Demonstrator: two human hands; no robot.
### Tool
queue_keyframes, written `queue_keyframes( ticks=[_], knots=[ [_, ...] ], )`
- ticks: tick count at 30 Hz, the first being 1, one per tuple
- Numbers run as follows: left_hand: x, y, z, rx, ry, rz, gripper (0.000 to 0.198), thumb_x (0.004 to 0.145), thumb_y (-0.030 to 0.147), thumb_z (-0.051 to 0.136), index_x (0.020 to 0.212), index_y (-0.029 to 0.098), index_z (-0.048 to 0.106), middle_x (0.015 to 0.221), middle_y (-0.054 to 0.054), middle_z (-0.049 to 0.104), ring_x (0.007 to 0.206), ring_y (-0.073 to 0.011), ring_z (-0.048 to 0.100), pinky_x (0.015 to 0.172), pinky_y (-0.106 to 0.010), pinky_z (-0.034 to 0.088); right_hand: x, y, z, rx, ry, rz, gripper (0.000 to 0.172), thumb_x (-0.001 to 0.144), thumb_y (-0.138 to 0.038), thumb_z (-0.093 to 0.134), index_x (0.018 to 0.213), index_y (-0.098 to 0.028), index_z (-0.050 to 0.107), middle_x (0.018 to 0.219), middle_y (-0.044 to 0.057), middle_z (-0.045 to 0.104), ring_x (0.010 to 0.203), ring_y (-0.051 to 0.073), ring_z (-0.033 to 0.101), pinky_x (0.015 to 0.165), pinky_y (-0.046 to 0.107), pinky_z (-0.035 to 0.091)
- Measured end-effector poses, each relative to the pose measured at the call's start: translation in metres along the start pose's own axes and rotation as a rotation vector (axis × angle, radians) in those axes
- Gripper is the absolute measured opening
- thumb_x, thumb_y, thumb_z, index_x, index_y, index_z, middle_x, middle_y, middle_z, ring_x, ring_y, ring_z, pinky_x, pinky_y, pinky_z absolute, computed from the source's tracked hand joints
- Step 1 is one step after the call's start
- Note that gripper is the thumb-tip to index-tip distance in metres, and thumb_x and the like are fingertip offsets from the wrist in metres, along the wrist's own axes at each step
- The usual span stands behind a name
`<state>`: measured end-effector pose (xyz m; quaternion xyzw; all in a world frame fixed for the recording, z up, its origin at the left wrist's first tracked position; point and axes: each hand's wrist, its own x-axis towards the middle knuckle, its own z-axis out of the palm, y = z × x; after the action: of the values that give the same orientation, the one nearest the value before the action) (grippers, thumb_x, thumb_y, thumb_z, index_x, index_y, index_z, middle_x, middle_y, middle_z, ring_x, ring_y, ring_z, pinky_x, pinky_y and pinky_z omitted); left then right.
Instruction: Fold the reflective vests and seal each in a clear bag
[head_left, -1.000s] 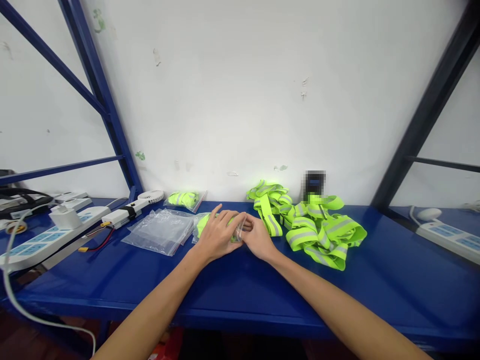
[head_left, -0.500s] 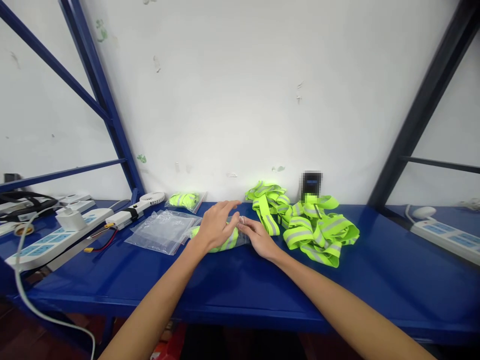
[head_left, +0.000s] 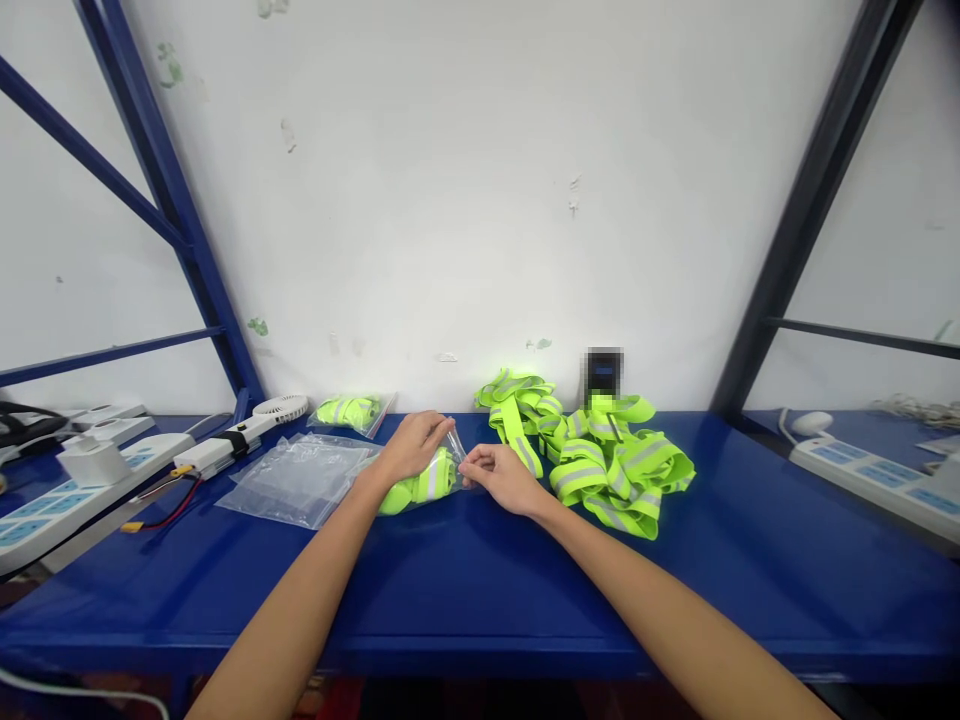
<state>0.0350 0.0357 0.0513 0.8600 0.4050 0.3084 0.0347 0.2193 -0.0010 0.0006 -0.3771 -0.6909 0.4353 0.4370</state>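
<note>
My left hand (head_left: 411,447) pins the bagged band (head_left: 424,485) on the worktop (head_left: 480,590) while my right hand (head_left: 496,475) pinches the bag mouth (head_left: 454,446); better keep it flat.

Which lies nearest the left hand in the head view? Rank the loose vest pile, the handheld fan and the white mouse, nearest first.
From the left hand:
1. Loose vest pile, to its right, past the right hand.
2. Handheld fan, to its left by the wall.
3. White mouse, far right.
</note>
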Motion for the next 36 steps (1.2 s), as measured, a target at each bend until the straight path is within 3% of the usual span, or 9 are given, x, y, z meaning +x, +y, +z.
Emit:
queue_keyframes(
  ticks=[4, 7, 11, 14, 20, 23, 26, 36],
  knots=[
    [-0.002, -0.002, 0.001, -0.020, 0.065, -0.021, 0.047, 0.097, 0.043, 0.032, 0.066, 0.016, 0.056, 0.056, 0.002, 0.053, 0.054, -0.0114, 0.044, 0.056, -0.024, 0.028, 0.002, -0.002, 0.006, -0.009, 0.112, 0.103, 0.019, 0.076, -0.034, 0.064, 0.077, -0.015, 0.062, 0.066, 0.005, 0.066, 0.061, 0.018, 0.066, 0.045, 0.023, 0.047],
    [-0.004, -0.002, 0.003, -0.039, 0.087, -0.040, 0.046, 0.096, 0.044, 0.034, 0.068, 0.016, 0.057, 0.057, 0.002, 0.054, 0.053, -0.0112, 0.043, 0.056, -0.024, 0.029, 0.003, 0.000, 0.010, 0.016, 0.170, 0.160, 0.021, 0.073, -0.036, 0.066, 0.078, -0.015, 0.061, 0.067, 0.004, 0.066, 0.059, 0.020, 0.067, 0.038, 0.022, 0.044],
    [-0.005, 0.003, 0.005, -0.051, 0.067, -0.031, 0.041, 0.096, 0.042, 0.035, 0.079, 0.016, 0.061, 0.063, 0.000, 0.058, 0.058, -0.0129, 0.049, 0.058, -0.024, 0.031, 0.002, 0.005, 0.009, 0.067, 0.222, 0.077, 0.024, 0.068, -0.034, 0.071, 0.074, -0.018, 0.055, 0.066, -0.001, 0.061, 0.052, 0.014, 0.062, 0.043, 0.022, 0.044],
    [-0.006, 0.007, 0.006, -0.041, 0.048, 0.001, 0.039, 0.096, 0.041, 0.033, 0.080, 0.017, 0.060, 0.068, -0.001, 0.061, 0.061, -0.0141, 0.051, 0.060, -0.025, 0.032, 0.000, 0.007, 0.006, 0.060, 0.161, -0.001, 0.022, 0.068, -0.030, 0.071, 0.080, -0.018, 0.056, 0.061, -0.005, 0.058, 0.052, 0.012, 0.059, 0.053, 0.024, 0.046],
    [-0.009, 0.010, 0.006, -0.026, 0.043, 0.021, 0.037, 0.097, 0.038, 0.033, 0.081, 0.018, 0.059, 0.072, -0.002, 0.063, 0.064, -0.0154, 0.054, 0.063, -0.025, 0.033, 0.000, 0.007, 0.005, 0.004, 0.157, 0.103, 0.040, 0.074, -0.031, 0.068, 0.109, -0.014, 0.059, 0.055, -0.005, 0.059, 0.054, 0.014, 0.058, 0.060, 0.026, 0.046],
    [-0.009, 0.009, 0.006, -0.013, 0.048, 0.011, 0.038, 0.097, 0.040, 0.033, 0.081, 0.018, 0.059, 0.074, -0.003, 0.064, 0.065, -0.0158, 0.055, 0.062, -0.025, 0.033, 0.000, 0.005, 0.005, -0.027, 0.104, 0.108, 0.029, 0.075, -0.035, 0.066, 0.093, -0.012, 0.069, 0.059, 0.000, 0.062, 0.055, 0.014, 0.057, 0.060, 0.027, 0.045],
    [-0.008, 0.008, 0.006, 0.000, 0.048, 0.003, 0.039, 0.097, 0.041, 0.033, 0.082, 0.018, 0.059, 0.073, -0.003, 0.064, 0.064, -0.0161, 0.055, 0.062, -0.026, 0.033, 0.000, 0.006, 0.006, -0.067, 0.131, 0.078, 0.025, 0.076, -0.036, 0.064, 0.079, -0.013, 0.072, 0.059, 0.001, 0.062, 0.054, 0.014, 0.054, 0.057, 0.027, 0.042],
    [-0.010, 0.005, 0.006, -0.011, 0.038, 0.021, 0.035, 0.098, 0.035, 0.032, 0.083, 0.018, 0.058, 0.073, -0.003, 0.064, 0.067, -0.0162, 0.057, 0.064, -0.026, 0.036, 0.001, 0.014, 0.013, -0.255, 0.257, -0.015, 0.024, 0.076, -0.035, 0.063, 0.081, -0.014, 0.074, 0.064, 0.005, 0.068, 0.056, 0.017, 0.056, 0.056, 0.027, 0.042]
  ],
)
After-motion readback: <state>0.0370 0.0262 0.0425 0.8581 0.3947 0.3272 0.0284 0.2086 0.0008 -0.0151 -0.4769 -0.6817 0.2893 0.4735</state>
